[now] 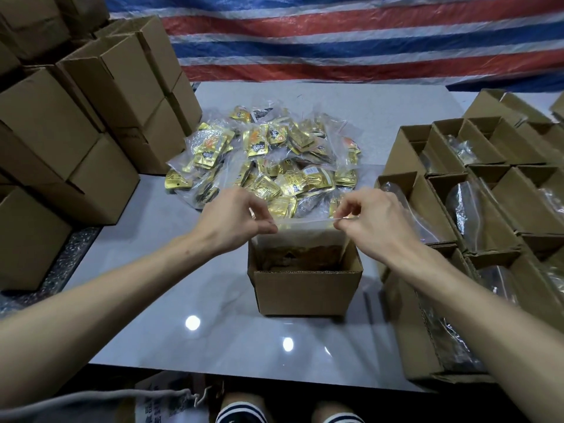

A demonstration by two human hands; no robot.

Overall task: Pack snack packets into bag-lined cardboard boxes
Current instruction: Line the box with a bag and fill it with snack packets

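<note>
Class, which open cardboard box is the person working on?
The lone central brown cardboard box: the left hand and right hand pinch the top edge of its clear plastic liner bag.

**Even overhead light on a glossy surface; wide-angle view, bowed at the edges.**

Two round white glare spots near the front edge of the polished desk (146, 285) mirror lamps overhead. Brightness is moderate and shadows are soft, with faint ones on the desk just right of the open box (305, 288). The gold snack packets (265, 154) glint in small highlights. The clear bag (305, 239) in the box carries a pale sheen, as do the bag liners (464, 209) at right. The centre is sharp, and the left hand (235, 218) and right hand (375, 221) show no motion blur. Straight lines bow toward the borders, so the stacked boxes (61, 117) at left lean. The strip below the desk is dim and soft.
</note>
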